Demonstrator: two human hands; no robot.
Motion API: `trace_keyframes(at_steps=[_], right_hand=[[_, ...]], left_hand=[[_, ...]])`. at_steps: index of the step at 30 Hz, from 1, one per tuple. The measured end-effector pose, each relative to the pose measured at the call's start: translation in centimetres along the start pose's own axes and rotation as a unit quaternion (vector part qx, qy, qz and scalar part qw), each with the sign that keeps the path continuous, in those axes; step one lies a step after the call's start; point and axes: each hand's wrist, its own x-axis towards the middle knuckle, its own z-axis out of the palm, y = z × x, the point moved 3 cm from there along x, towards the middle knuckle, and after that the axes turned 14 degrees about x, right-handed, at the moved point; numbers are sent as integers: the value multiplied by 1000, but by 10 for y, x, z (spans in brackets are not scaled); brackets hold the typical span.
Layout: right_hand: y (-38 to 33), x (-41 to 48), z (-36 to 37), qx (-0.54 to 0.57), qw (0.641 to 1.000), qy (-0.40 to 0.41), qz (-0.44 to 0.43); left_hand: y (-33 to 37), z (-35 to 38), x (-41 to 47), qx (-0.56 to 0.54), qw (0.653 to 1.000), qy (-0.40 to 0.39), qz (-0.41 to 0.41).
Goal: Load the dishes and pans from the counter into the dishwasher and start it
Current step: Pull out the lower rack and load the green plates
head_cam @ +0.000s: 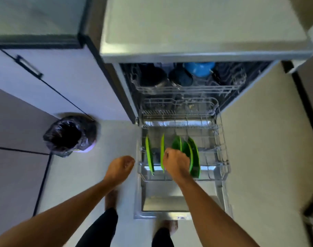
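Dim, soft motion blur, wide-angle edge warp, no glare

Glossy green plastic-looking plates gleam in the grey coated-wire lower rack; brushed steel door lining shines; crinkly glossy black bin bag; smooth matt floor tiles.

free: lower rack right half | blocked: green plates upright, left and centre

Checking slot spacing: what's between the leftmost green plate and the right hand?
Head view: one more lime plate on edge, between the leftmost plate and the right hand; a dark item beside it, unclear.
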Motion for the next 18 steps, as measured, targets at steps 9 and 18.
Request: trace_keyframes(at_steps=[9,18], right_hand=[[-314,62,56,40,977,75,-196],[-618,98,94,86,908,80,-402]], left_hand=[[-217,-262,33,1,976,214,-46],[-399,-486,44,19,920,383,-87]])
